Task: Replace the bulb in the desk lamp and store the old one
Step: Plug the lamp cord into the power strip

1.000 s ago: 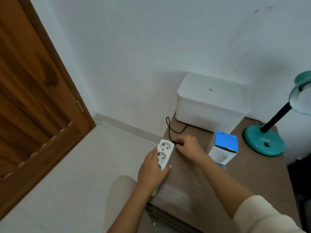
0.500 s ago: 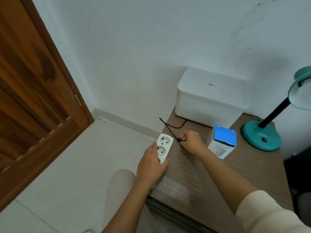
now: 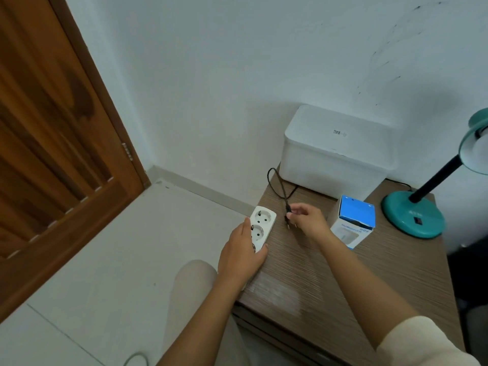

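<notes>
A teal desk lamp (image 3: 414, 217) stands at the table's far right, its shade cut off by the frame edge; its bulb is hidden. A black cord (image 3: 277, 184) runs from behind the white box to the black plug (image 3: 288, 219), which my right hand (image 3: 306, 220) pinches clear of the sockets, prongs down. My left hand (image 3: 241, 256) holds down a white power strip (image 3: 261, 224) at the table's left edge. A blue-and-white bulb carton (image 3: 353, 224) stands between my right hand and the lamp base.
A white lidded storage box (image 3: 335, 151) sits against the wall at the back of the wooden table (image 3: 356, 281). A brown wooden door (image 3: 52, 143) fills the left. Pale floor tiles (image 3: 105, 260) lie below, with my knee (image 3: 190, 286) by the table.
My right hand has pulled the plug out of the power strip and moved it slightly right. The cord now loops loose. My left hand stays on the strip.
</notes>
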`<action>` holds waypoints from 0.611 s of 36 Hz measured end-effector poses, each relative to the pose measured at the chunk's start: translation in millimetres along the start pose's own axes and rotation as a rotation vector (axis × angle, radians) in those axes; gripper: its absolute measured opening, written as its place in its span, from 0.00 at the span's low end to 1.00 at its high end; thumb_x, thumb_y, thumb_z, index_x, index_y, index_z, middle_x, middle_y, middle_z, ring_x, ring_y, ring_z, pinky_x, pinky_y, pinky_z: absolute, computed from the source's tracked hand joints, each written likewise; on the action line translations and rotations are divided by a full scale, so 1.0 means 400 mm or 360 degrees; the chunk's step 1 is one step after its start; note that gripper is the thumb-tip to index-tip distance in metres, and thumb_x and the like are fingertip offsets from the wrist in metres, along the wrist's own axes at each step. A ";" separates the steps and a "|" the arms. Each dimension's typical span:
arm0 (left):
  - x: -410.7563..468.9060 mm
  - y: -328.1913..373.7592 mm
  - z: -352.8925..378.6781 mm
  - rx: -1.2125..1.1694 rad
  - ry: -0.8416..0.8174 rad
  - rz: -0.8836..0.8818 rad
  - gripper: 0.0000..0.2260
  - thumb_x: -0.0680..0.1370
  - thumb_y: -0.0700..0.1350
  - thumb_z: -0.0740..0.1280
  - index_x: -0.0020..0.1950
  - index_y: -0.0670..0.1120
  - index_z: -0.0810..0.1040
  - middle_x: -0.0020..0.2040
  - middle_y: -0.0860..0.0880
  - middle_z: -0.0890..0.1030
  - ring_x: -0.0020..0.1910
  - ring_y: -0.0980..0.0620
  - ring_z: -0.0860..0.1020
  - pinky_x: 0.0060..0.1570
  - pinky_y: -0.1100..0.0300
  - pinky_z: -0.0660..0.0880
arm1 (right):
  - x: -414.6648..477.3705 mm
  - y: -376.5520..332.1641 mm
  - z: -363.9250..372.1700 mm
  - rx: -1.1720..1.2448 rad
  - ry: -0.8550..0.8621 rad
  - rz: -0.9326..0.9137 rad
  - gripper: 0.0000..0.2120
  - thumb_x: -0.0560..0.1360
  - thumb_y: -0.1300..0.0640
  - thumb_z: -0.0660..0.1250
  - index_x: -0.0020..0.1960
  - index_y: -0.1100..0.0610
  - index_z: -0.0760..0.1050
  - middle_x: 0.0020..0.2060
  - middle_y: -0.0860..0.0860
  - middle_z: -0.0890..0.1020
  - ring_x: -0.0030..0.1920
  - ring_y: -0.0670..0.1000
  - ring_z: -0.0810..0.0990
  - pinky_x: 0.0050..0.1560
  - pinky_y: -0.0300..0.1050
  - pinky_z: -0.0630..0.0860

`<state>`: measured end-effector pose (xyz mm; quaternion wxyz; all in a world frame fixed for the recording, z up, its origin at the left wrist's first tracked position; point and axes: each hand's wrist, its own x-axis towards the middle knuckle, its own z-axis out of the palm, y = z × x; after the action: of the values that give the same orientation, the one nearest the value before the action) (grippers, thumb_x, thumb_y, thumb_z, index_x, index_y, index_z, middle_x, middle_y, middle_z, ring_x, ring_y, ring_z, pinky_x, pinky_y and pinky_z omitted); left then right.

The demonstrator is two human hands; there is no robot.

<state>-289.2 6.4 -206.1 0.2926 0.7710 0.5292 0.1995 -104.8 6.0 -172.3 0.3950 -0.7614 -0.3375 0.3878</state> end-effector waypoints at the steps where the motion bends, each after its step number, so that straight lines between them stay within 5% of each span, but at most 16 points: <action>1: 0.000 0.000 0.000 -0.0001 0.0001 0.0005 0.32 0.73 0.56 0.65 0.73 0.47 0.57 0.66 0.51 0.70 0.63 0.52 0.69 0.54 0.56 0.73 | -0.004 -0.008 -0.001 0.0118 0.0024 -0.0037 0.13 0.74 0.64 0.66 0.58 0.58 0.76 0.47 0.49 0.79 0.46 0.47 0.76 0.46 0.37 0.73; 6: -0.001 0.001 -0.001 -0.0015 0.0014 0.0017 0.31 0.73 0.55 0.65 0.73 0.48 0.58 0.65 0.52 0.71 0.61 0.53 0.70 0.52 0.58 0.73 | -0.016 -0.056 0.002 0.0298 0.0062 -0.0368 0.08 0.72 0.64 0.68 0.49 0.54 0.77 0.42 0.44 0.78 0.46 0.44 0.77 0.46 0.33 0.71; 12: -0.003 0.003 -0.002 -0.0054 0.0032 0.0022 0.30 0.73 0.54 0.65 0.71 0.50 0.60 0.62 0.53 0.73 0.58 0.54 0.71 0.46 0.62 0.70 | -0.015 -0.075 0.035 0.0174 -0.0282 -0.0535 0.11 0.69 0.66 0.71 0.42 0.51 0.76 0.42 0.47 0.82 0.44 0.46 0.82 0.49 0.37 0.75; 16: -0.002 0.003 -0.001 -0.0065 0.0036 0.0021 0.29 0.72 0.54 0.65 0.71 0.50 0.61 0.60 0.52 0.73 0.56 0.54 0.72 0.45 0.62 0.70 | -0.008 -0.066 0.044 -0.0087 -0.0400 -0.0539 0.10 0.69 0.67 0.72 0.43 0.54 0.77 0.45 0.53 0.84 0.47 0.52 0.84 0.54 0.44 0.78; 22: 0.002 0.001 0.003 -0.0056 0.0027 0.0012 0.31 0.72 0.53 0.66 0.72 0.49 0.60 0.59 0.52 0.74 0.55 0.53 0.72 0.45 0.60 0.73 | 0.003 -0.070 0.057 -0.0363 -0.0407 -0.0605 0.08 0.68 0.68 0.72 0.46 0.59 0.79 0.45 0.55 0.84 0.47 0.50 0.83 0.52 0.37 0.78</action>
<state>-287.7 6.7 -206.7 0.3009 0.7660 0.5252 0.2163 -129.7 27.6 -157.3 0.3265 -0.6686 -0.5633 0.3593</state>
